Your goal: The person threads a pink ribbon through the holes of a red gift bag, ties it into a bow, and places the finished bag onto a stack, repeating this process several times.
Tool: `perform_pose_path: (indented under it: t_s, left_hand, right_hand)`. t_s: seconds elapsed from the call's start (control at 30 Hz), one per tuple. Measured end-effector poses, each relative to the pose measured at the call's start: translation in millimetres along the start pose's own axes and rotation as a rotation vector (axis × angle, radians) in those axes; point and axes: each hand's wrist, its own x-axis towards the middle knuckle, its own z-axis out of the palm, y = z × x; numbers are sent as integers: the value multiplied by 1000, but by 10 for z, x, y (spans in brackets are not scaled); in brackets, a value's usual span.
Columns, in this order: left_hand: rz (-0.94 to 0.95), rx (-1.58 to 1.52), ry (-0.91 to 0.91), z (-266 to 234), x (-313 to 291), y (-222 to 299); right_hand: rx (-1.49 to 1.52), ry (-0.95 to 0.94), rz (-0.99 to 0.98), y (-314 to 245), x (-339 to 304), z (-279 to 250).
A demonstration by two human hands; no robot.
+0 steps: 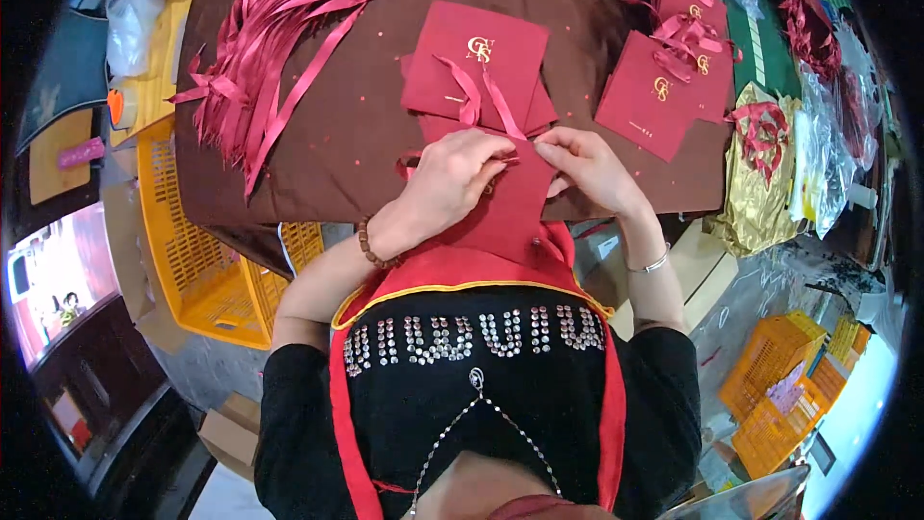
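At the table's near edge I hold a small dark red paper gift bag (515, 207) between both hands. My left hand (452, 173) is closed in a pinch at the bag's upper edge, beside a red satin ribbon (496, 101). With thumb and fingers, my right hand (589, 169) pinches the same edge at its right. The ribbon's two ends stretch away over a stack of flat red bags (438, 67) with gold print. Exactly how the ribbon meets the held bag is hidden by my fingers.
Cut red ribbons (279, 48) lie in a long bundle on the brown tablecloth (385, 164) at left. More bags with ribbons (650, 96) overlap at right. A yellow crate (197, 231) stands below left, orange baskets (770, 366) below right, and gold wrapping (756, 193) beside the table.
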Motion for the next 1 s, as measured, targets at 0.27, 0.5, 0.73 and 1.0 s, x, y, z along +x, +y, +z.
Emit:
perform_pose_path:
  t_s: [0.27, 0.5, 0.73, 1.0]
  left_hand:
    - [94, 263, 65, 85, 16, 76]
    - [143, 337, 100, 159, 7, 63]
    - [187, 529, 64, 181, -4, 157]
    - [370, 581, 130, 237, 48, 210]
  right_hand:
    - [-50, 42, -28, -46, -70, 71]
    - [-181, 88, -77, -91, -123, 118]
    - [-218, 94, -62, -88, -118, 129]
    - [-263, 107, -157, -150, -217, 195]
